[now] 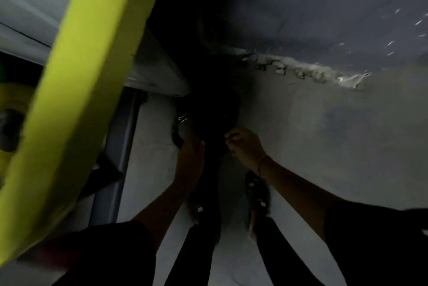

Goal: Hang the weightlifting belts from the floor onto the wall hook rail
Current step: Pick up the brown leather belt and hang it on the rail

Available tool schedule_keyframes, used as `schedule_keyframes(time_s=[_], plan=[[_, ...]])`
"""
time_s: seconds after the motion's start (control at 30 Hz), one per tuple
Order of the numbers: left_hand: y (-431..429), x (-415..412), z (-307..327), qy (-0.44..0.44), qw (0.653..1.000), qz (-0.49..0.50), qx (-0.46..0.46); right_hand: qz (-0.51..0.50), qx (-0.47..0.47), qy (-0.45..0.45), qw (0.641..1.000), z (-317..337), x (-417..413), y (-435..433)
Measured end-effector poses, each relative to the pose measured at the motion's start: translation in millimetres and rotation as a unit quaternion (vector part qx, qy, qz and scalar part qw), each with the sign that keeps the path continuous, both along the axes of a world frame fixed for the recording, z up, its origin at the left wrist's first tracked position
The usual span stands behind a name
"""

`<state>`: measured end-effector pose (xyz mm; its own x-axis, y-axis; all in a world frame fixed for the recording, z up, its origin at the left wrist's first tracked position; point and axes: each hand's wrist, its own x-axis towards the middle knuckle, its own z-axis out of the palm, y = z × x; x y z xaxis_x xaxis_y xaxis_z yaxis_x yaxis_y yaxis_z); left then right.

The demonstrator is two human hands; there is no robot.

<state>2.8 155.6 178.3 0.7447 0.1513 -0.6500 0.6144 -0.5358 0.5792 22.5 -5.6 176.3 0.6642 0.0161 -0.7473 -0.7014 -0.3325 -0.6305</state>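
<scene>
Weightlifting belts [208, 109] lie as a dark, blurred heap on the grey floor [324, 135], in the corner where the floor meets the wall [301, 8]. Left hand [188, 158] is closed on the near edge of the heap, beside a metal buckle [183, 119]; right hand [245, 144] pinches a dark strap at the heap's right side. A thick yellow-green band [76, 77] crosses the left of the view.

I can't make out the belts [213, 109], just a dark blurred heap, and my left hand [188, 158] is half lost against it. The yellow-green bar [76, 91] smears out of frame at both ends.
</scene>
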Motion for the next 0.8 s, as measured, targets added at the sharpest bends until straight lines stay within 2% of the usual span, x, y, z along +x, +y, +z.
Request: schedule_keyframes(time_s=[0.2,0.4,0.47,0.53,0.67,0.8], plan=[[-2.5,31.1,-143.9,0.004,0.999,0.021,-0.032,0.068,-0.068,-0.021,0.995,-160.6,40.6,21.3],[-5.0,55.7,-216.9,0.022,0.997,0.058,-0.041,0.176,-0.235,-0.069,0.954,-253.2,67.6,18.9],[-6.7,59.9,-227.2,0.047,0.996,0.057,-0.055,0.207,-0.277,-0.051,0.937,-267.1,72.2,15.6],[-10.5,64.6,-233.3,0.081,0.992,0.067,-0.075,0.242,-0.28,-0.048,0.928,-277.5,73.1,12.9],[-19.3,66.4,-242.3,0.113,0.976,0.137,-0.129,0.26,-0.271,-0.094,0.922,-272.3,56.9,9.9],[-33.9,60.1,-211.5,0.19,0.906,0.272,-0.264,0.187,-0.268,-0.169,0.93,-214.9,26.3,6.7]])
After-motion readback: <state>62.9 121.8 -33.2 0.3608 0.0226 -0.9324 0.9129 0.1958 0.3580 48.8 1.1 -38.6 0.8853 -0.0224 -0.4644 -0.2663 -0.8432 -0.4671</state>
